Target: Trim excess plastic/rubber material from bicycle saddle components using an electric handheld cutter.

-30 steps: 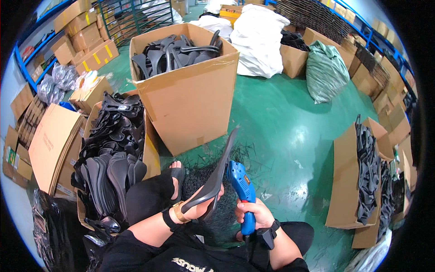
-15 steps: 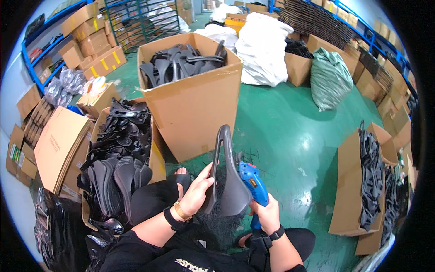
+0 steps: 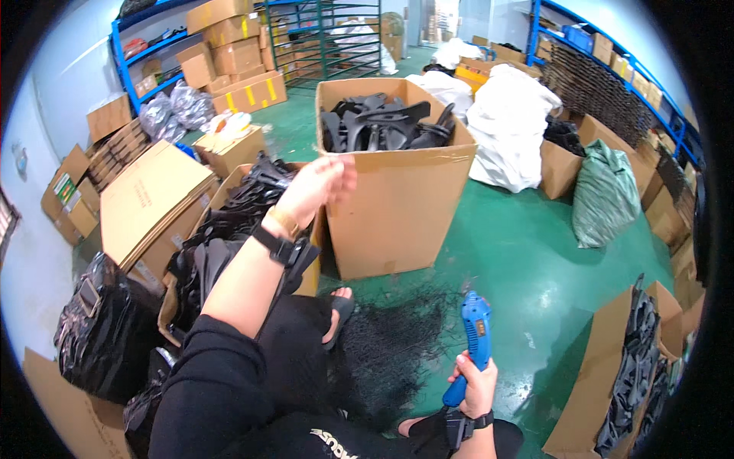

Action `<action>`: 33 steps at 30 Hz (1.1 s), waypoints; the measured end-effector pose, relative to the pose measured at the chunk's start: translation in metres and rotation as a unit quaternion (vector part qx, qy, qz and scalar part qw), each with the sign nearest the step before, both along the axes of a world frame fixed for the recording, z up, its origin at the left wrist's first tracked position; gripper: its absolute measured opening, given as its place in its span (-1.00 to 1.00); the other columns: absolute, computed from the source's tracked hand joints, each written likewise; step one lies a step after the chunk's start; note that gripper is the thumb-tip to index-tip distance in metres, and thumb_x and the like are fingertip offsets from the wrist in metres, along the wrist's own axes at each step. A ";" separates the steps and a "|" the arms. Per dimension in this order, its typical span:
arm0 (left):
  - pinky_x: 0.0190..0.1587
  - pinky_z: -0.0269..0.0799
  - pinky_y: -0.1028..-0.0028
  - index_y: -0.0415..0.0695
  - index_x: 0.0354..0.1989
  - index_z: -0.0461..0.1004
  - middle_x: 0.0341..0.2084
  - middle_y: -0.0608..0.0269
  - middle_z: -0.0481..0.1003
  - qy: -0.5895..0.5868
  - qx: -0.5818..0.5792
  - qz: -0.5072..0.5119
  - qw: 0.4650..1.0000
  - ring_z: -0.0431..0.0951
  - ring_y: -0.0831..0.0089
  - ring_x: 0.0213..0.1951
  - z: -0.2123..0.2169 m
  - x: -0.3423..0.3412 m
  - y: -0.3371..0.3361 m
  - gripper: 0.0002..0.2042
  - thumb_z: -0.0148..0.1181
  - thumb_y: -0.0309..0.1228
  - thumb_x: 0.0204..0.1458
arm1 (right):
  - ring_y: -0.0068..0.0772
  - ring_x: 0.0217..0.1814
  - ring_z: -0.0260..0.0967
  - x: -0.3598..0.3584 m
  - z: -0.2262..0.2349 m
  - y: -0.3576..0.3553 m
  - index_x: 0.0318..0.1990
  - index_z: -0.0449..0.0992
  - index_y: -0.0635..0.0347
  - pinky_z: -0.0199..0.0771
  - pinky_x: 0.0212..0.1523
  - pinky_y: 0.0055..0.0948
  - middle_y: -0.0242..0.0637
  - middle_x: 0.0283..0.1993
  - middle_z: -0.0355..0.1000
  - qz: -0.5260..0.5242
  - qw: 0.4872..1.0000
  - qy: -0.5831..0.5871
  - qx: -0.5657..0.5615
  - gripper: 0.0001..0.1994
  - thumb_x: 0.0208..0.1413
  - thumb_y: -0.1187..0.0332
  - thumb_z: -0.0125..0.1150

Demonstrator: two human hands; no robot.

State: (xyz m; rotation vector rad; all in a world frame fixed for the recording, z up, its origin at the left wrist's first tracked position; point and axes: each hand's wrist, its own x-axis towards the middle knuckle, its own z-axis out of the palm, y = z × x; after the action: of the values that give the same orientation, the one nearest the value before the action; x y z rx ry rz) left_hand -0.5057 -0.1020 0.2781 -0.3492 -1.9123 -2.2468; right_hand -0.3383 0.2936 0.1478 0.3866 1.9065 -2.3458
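While the left hand [image 3: 317, 186], fingers apart and empty, reaches toward the tall box [image 3: 397, 203], the right hand [image 3: 475, 386] should keep its clamped blue tool [image 3: 472, 344] low.

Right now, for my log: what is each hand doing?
Left hand: open, holding nothing.
Right hand: closed around blue plastic handheld tool.
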 end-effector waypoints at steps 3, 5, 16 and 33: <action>-0.26 0.49 0.32 -0.14 -0.05 0.42 -0.37 0.17 0.52 0.052 -0.473 0.140 0.868 0.56 0.27 -0.34 -0.051 0.064 -0.042 -0.75 0.04 -0.40 0.11 | -0.57 -0.57 0.29 0.003 0.016 -0.004 -0.26 0.37 0.26 0.42 -0.56 -0.52 -0.38 -0.48 0.32 0.004 1.000 0.005 -0.012 -0.80 -0.01 0.48 0.25; -0.23 0.48 0.21 -0.15 -0.10 0.43 -0.31 0.00 0.53 -0.024 -0.696 0.208 0.687 0.57 0.13 -0.29 -0.135 0.106 -0.117 -0.71 0.17 -0.36 -0.01 | -0.57 -0.57 0.28 0.003 0.021 -0.014 -0.26 0.37 0.26 0.41 -0.57 -0.51 -0.37 -0.48 0.32 0.022 0.999 0.028 -0.017 -0.81 0.00 0.46 0.24; -0.28 0.48 0.15 -0.18 0.02 0.18 -0.24 -0.12 0.45 -0.266 -0.645 0.329 0.637 0.54 -0.01 -0.25 -0.183 0.228 -0.093 -0.40 0.36 -0.29 -0.18 | -0.56 -0.57 0.26 0.008 0.006 -0.021 -0.25 0.35 0.26 0.39 -0.57 -0.51 -0.38 -0.48 0.30 0.037 0.999 0.021 0.000 -0.79 0.00 0.43 0.24; -0.13 0.35 0.54 -0.15 -0.01 0.39 -0.36 0.37 0.47 -0.222 0.025 -0.037 0.974 0.44 0.60 -0.23 -0.077 0.129 0.077 -0.72 0.10 -0.32 0.15 | -0.51 -0.51 0.36 0.006 0.002 -0.033 -0.22 0.39 0.27 0.49 -0.48 -0.47 -0.35 -0.47 0.36 0.088 0.989 -0.058 -0.099 -0.75 -0.03 0.41 0.29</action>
State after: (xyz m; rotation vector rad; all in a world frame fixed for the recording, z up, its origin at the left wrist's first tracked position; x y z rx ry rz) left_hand -0.3764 -0.0252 0.2007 0.1034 -2.0617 -2.5876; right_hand -0.3320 0.2605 0.1499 0.3147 1.5693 -2.3139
